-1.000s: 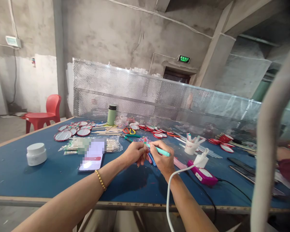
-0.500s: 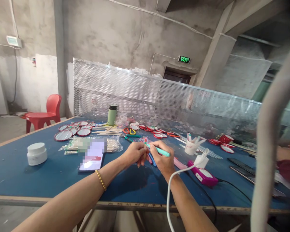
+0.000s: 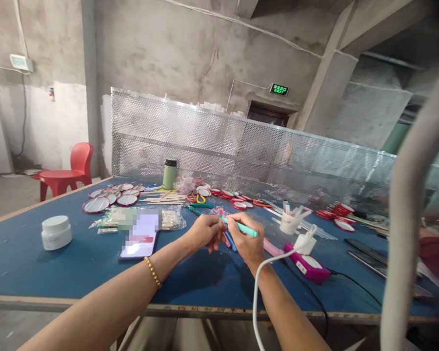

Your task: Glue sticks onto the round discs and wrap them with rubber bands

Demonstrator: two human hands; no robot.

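Observation:
My left hand (image 3: 202, 231) is closed in a pinch round a thin wooden stick (image 3: 218, 229) held upright over the blue table (image 3: 29, 263). My right hand (image 3: 246, 240) is closed on a teal marker pen (image 3: 243, 227), whose tip meets the top of the stick. A few more coloured pens (image 3: 229, 241) lie under my hands. A gold bead bracelet (image 3: 152, 272) is on my left wrist.
A phone (image 3: 141, 236) lies left of my hands, beside bagged sticks (image 3: 171, 218) and a white jar (image 3: 56, 232). Round red-rimmed mirrors (image 3: 106, 199), scissors (image 3: 195, 198), a green flask (image 3: 169, 174), a white cup (image 3: 289, 222) and a pink charger (image 3: 308, 264) with cables stand around. Another person's sleeve (image 3: 437, 253) shows at right.
Both hands stay in place with the stick and the pen. At the right edge the other person's hand has dropped out of sight.

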